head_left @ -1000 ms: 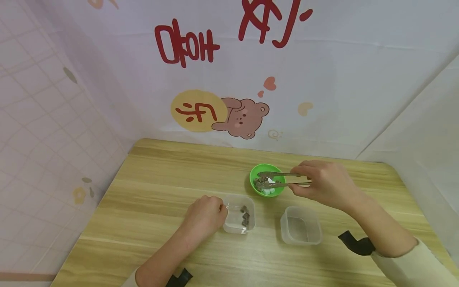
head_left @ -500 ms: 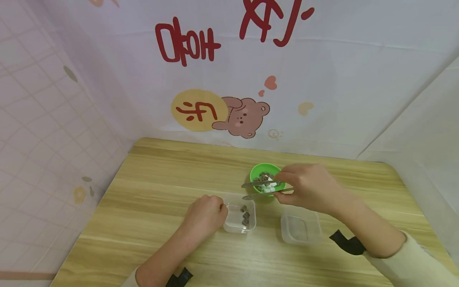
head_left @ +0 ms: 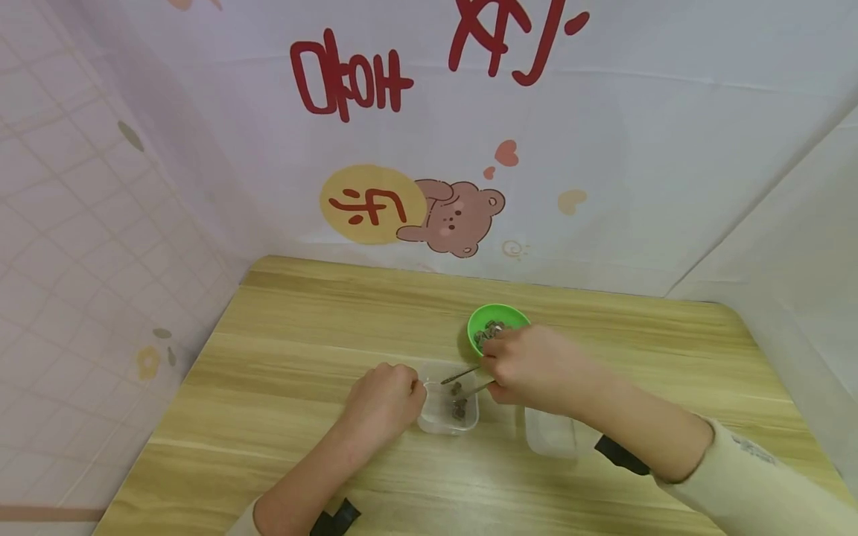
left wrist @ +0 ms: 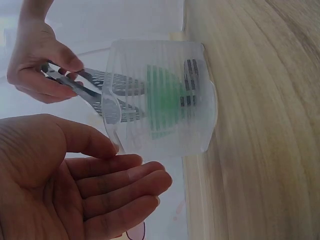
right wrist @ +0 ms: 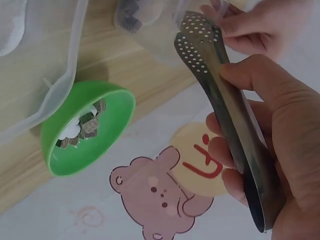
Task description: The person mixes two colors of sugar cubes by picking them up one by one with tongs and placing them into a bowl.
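Thumb and index finger of my left hand (head_left: 382, 406) pinch the rim of a clear plastic box (head_left: 447, 429); its other fingers extend beside the wall. Several dark brown cubes (head_left: 459, 408) lie inside this box. My right hand (head_left: 536, 368) grips metal tongs (right wrist: 227, 100) with perforated ends. Those ends hang over the box, spread apart, and no cube shows between them. Behind it, a green bowl (head_left: 485, 314) holds brown cubes (right wrist: 90, 125) and white cubes (right wrist: 70, 129); the right hand partly covers it in the head view.
A second clear plastic box (head_left: 550, 439) stands to the right, partly behind the right forearm. Everything rests on a wood-grain table (head_left: 322, 320). A white printed cloth (head_left: 617, 186) rises behind the table, with more cloth at both sides.
My right hand has carried the tongs from inside the green bowl leftward and nearer, over the left box. The left hand has stayed at that box's rim.
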`<state>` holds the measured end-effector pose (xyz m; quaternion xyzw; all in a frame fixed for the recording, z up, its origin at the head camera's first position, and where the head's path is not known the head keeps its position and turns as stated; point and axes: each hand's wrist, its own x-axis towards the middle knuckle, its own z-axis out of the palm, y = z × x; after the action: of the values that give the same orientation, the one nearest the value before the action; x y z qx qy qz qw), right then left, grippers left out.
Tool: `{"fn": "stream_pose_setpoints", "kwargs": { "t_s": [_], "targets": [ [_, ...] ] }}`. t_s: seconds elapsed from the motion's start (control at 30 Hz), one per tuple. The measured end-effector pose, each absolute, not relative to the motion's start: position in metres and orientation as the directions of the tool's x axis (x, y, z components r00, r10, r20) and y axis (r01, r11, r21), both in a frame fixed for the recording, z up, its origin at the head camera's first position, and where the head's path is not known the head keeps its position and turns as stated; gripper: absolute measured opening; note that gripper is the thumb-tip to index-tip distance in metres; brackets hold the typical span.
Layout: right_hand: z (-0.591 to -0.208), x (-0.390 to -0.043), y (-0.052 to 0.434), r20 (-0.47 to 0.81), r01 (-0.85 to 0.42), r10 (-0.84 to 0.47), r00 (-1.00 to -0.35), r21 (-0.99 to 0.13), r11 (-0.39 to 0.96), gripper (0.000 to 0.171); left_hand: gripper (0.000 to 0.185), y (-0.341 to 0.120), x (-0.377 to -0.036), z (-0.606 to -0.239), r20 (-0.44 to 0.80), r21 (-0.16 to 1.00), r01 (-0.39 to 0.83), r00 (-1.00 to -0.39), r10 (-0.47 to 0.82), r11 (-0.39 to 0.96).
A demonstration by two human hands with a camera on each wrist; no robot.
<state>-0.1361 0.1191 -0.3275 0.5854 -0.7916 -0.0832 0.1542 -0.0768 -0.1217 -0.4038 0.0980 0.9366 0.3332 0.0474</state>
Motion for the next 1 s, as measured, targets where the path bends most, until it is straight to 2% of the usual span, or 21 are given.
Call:
{"fn": "stream_pose_setpoints", "kwargs": {
  "t_s": [0.23,0.4,0.8,1.0],
  "targets": [
    [-0.331,-0.129,0.102,-0.014,-0.861,-0.967,-0.256,0.458,0.222,0.033,0.048,-0.122,-0.077,-0.403,-0.028,0.629,0.149,-0.976,0.215,0.763],
    [-0.334,-0.124,0.092,-0.069,-0.825,-0.967,-0.247,0.539,0.172,0.041,0.048,-0.122,-0.076,-0.401,-0.018,0.628,0.158,-0.976,0.217,0.762],
    [-0.339,-0.113,0.075,-0.127,-0.751,-0.958,-0.255,0.650,0.114,0.039,0.049,-0.122,-0.077,-0.399,0.000,0.626,0.177,-0.974,0.227,0.760],
    [-0.339,-0.115,0.078,-0.133,-0.768,-0.958,-0.252,0.630,0.114,0.042,0.049,-0.122,-0.078,-0.400,-0.011,0.619,0.169,-0.975,0.224,0.767]
  ]
}}
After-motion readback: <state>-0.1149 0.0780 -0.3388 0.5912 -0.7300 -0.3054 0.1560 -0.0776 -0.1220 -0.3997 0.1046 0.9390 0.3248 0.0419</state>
